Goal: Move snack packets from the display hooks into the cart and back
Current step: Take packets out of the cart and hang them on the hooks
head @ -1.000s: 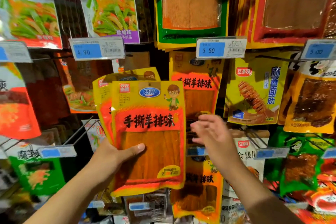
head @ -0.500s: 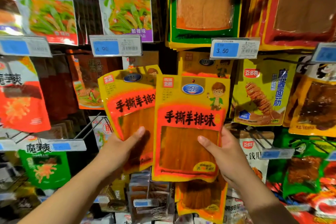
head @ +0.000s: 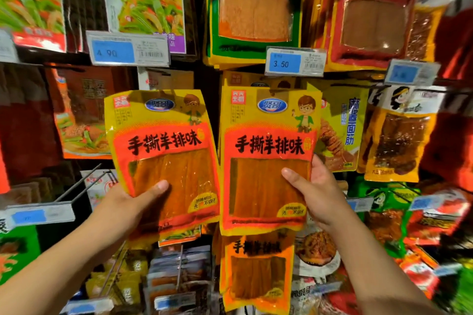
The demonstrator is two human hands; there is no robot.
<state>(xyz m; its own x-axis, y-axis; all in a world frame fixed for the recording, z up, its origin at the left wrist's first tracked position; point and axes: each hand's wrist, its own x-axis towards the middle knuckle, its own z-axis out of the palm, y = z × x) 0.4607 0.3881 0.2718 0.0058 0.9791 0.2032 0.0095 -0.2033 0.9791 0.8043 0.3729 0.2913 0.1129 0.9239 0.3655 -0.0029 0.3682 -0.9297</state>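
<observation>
A: Where do we stand; what have we in hand?

B: From the left: our left hand (head: 122, 207) grips the left packet (head: 163, 135) by its lower left edge, thumb on the front, fingers behind; the packet tilts a little and hangs on no hook. Just beside it the right packet (head: 268, 135) stands upright in front of the matching stack (head: 245, 78) under the 3.50 tag (head: 294, 62); our right hand (head: 314, 194) pinches it at the right edge, thumb across the window.

A: Which step do we call it?

B: Both packets are off the display and in the air, so we judge it a transfer; whether toward the cart or back to the hooks we cannot tell; the right packet sitting square over its own stack leans us toward hanging it back.

A: What would the next move ask of us?

B: If hanging, we line the packet's top hole with the prong tip and slide it on; if carting, we lower both and turn away.

A: What can't we make out?

B: The wire hooks (head: 76, 185) at the left are plain enough; but the hang holes do not show; the prong behind the right packet is covered; our fingers behind both packets are hidden; the outer shelves are blurred; the cart is out of view.
</observation>
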